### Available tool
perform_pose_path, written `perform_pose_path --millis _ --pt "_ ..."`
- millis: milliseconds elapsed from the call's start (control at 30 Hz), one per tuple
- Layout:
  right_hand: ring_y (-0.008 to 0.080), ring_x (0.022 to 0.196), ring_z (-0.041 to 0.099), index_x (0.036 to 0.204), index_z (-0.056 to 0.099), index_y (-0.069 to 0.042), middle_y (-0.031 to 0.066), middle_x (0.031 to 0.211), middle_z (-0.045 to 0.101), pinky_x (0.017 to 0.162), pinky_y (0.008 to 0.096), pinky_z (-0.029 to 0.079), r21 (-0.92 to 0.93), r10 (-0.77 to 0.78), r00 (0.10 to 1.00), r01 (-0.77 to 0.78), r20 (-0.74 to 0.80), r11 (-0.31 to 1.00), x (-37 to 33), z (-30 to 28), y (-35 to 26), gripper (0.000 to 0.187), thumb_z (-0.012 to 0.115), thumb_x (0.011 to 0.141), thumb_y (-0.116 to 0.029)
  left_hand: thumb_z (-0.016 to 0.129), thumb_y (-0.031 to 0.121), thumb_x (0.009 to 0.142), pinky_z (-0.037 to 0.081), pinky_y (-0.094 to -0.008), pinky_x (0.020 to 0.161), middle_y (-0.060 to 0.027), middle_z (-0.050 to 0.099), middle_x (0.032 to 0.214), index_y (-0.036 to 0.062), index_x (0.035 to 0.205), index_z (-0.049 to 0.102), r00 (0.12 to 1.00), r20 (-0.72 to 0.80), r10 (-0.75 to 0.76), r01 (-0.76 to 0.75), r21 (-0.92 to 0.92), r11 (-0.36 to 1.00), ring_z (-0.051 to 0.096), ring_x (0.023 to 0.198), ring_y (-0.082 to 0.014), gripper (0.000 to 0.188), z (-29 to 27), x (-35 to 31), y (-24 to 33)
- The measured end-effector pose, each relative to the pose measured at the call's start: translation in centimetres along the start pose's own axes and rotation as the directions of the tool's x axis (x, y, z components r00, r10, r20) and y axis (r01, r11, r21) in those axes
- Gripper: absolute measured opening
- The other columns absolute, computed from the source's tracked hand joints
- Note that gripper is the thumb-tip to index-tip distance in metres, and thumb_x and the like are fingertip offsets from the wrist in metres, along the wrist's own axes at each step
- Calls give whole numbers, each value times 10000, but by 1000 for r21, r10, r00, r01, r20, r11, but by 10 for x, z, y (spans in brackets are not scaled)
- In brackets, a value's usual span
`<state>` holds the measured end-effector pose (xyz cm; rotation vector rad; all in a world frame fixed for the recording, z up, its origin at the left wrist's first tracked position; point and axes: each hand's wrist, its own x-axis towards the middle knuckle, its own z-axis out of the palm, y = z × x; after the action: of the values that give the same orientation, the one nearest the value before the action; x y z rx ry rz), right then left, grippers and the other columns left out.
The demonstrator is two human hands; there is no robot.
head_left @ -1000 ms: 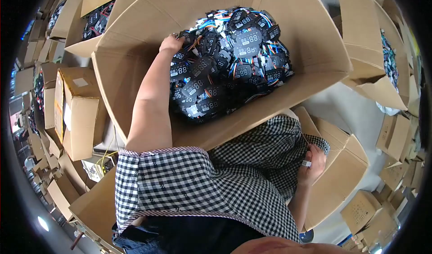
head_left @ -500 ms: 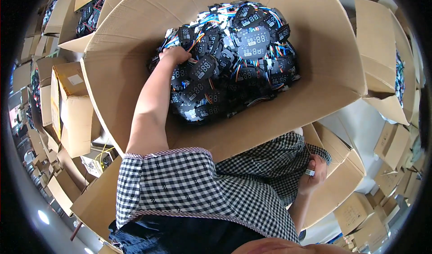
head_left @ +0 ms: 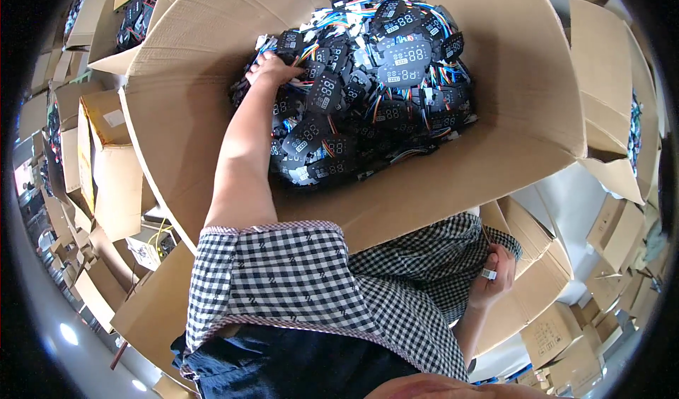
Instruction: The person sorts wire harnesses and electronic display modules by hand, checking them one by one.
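A large cardboard box (head_left: 527, 95) in front of me holds a heap of black display modules (head_left: 407, 56) with bundles of coloured wires. My left hand (head_left: 271, 70) reaches into its left side and rests on the modules and wires there. Its fingers are spread, with the thumb stretched to the right, and nothing shows in its grasp. Lower right, outside the box, my right hand (head_left: 493, 279) is closed. A small white connector (head_left: 489, 274) sticks out between its fingers, and whatever else lies inside the fist is hidden.
Another open carton (head_left: 527, 296) stands beneath my right arm. At the left are a tall taped carton (head_left: 117, 173) and an open box of wired parts (head_left: 133, 24). More open cartons (head_left: 601, 81) stand along the right side.
My left hand has shifted slightly up and left over the heap, and its fingers have spread. A few modules beside it have moved. My right hand stays about where it was.
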<state>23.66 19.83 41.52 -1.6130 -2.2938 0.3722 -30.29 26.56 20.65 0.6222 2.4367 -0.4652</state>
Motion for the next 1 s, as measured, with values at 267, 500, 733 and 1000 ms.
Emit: perform_pose_path --millis 267,500,733,1000 --pt "319 805 615 935 622 41 162 880 651 744 405 464 54 59 998 -59 0 997 -8 -7 -4 272 493 964 -195 673 513 747 288 -452 1083 -131 367 1462 60 1468 206 965 84 -250 251 -4 968 377 1345 -259 971 -12 0 -2" --pt "314 795 614 940 622 33 160 864 652 728 402 469 30 8 1000 -8 -12 1000 -8 -8 -5 240 502 959 -174 629 482 783 284 -472 1089 -95 421 1453 72 1439 333 984 178 11 -24 72 997 419 1329 -252 828 -1 42 -29" --pt "306 790 615 936 617 29 151 854 652 734 396 473 48 101 995 -100 -26 994 -18 -16 -5 225 513 956 -170 676 511 723 256 -473 1090 -149 266 1520 118 1466 269 987 45 -157 148 170 974 260 1401 -316 934 -15 -11 -12" --pt "305 788 617 938 628 39 162 860 652 743 389 480 56 98 995 -96 -23 994 -19 -17 -6 244 519 957 -179 765 414 639 439 -383 989 -199 542 1311 -15 1382 374 962 201 187 -170 -101 980 543 1200 -282 942 32 91 -68"
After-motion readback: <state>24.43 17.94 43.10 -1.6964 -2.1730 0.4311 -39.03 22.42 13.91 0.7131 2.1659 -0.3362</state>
